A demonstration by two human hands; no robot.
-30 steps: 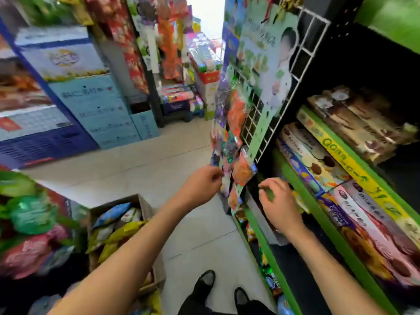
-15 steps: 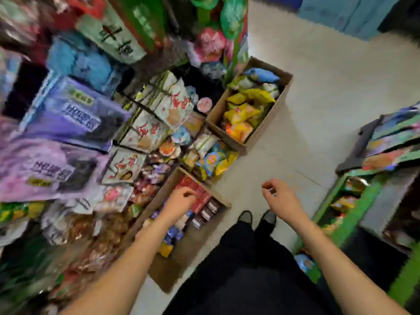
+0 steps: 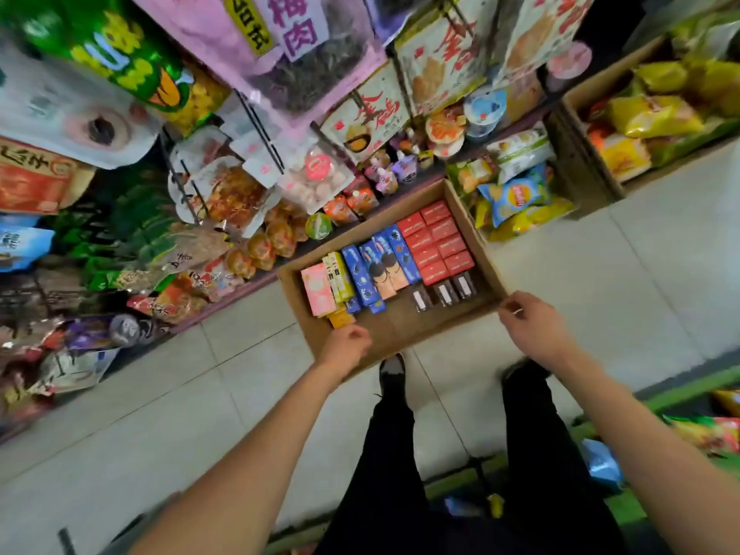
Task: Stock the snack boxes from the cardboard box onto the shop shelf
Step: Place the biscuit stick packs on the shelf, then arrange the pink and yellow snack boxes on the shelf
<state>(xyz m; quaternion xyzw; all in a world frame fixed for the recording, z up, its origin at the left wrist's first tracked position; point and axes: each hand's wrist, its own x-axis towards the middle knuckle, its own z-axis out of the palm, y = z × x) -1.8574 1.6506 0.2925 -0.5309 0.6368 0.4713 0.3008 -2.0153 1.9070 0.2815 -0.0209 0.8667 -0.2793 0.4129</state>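
Observation:
An open cardboard box [image 3: 404,328] lies on the floor in front of my feet. Rows of snack boxes fill it: red ones [image 3: 437,242], blue ones [image 3: 384,262], a pink one [image 3: 318,288], yellow-green ones [image 3: 340,274], dark brown ones [image 3: 442,292] and an orange one [image 3: 341,319]. My left hand [image 3: 346,348] hovers over the box's near edge, fingers loosely curled just short of the orange one. My right hand [image 3: 528,326] hangs at the near right corner, loosely curled and holding nothing. A green shelf edge [image 3: 680,390] shows at lower right.
Racks of hanging snack bags [image 3: 224,202] crowd the left and top. Chip bags [image 3: 512,194] lie right of the box, and a second carton of yellow bags [image 3: 656,114] stands at top right. My shoe [image 3: 392,370] touches the box's near edge on grey floor tiles.
I turned away from the green shelf and now look straight down at the box. Both hands dropped from the hanging packets to the box's near edge.

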